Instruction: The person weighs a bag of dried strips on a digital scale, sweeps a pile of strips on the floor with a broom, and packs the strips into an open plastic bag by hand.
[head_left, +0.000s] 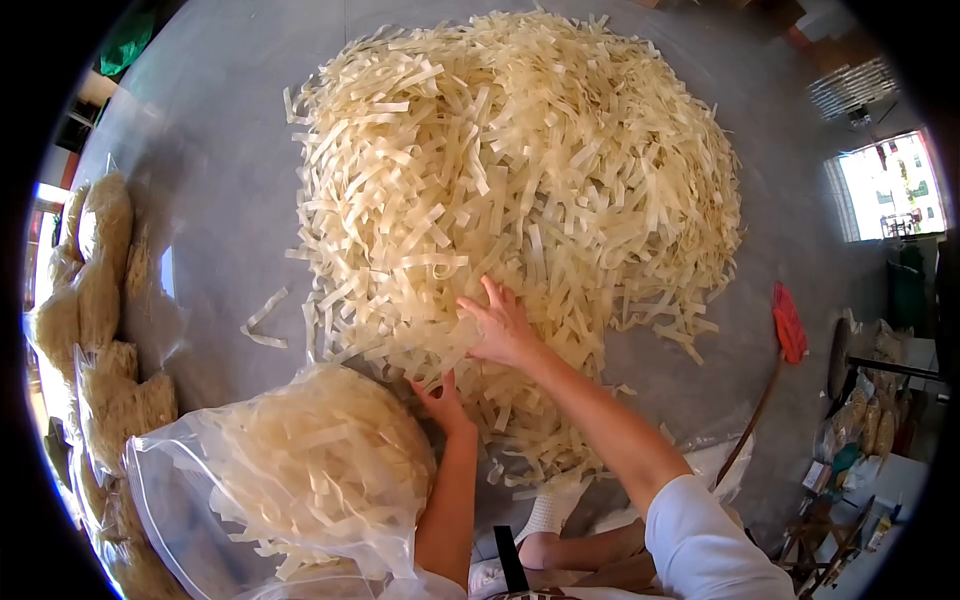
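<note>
A large pile of pale yellow, flat, translucent strips [520,150] covers the middle of the floor; I cannot tell what they are made of. My right hand [503,325] lies at the near side of the pile with its fingers spread against the strips. Just below and left of it, my left hand [443,403] has its thumb and fingers apart, touching the strips at the pile's near edge. Loose strips lie between the two hands. Beside my left forearm sits a clear plastic bag [170,480], bulging with the same strips.
Several filled clear bags [100,300] line the left side. A red-headed broom or brush [788,325] with a wooden handle lies at the right. A few stray strips [265,318] lie left of the pile. My foot [545,512] is at the near edge. Shelving [890,480] stands far right.
</note>
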